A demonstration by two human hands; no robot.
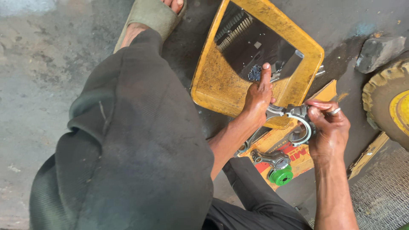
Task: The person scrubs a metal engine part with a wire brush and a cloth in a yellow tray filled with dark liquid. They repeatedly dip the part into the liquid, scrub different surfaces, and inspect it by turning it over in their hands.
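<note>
Both my hands hold one grey metal connecting rod (pixel 294 114) just above a sheet of cardboard. My left hand (pixel 257 99) grips its shank end, forefinger stretched up towards the yellow tray. My right hand (pixel 329 127), a ring on one finger, closes around the big round end of the rod. Below them a second connecting rod (pixel 269 156) lies on the cardboard (pixel 298 164), next to a green round cap (pixel 281 175).
A yellow plastic tray (pixel 217 83) with dark oily liquid, a spring and small parts stands in front of my knee. A yellow-rimmed wheel (pixel 390 106) and a stone (pixel 378 52) are at the right. My bent leg (pixel 128 140) fills the left, sandalled foot on concrete.
</note>
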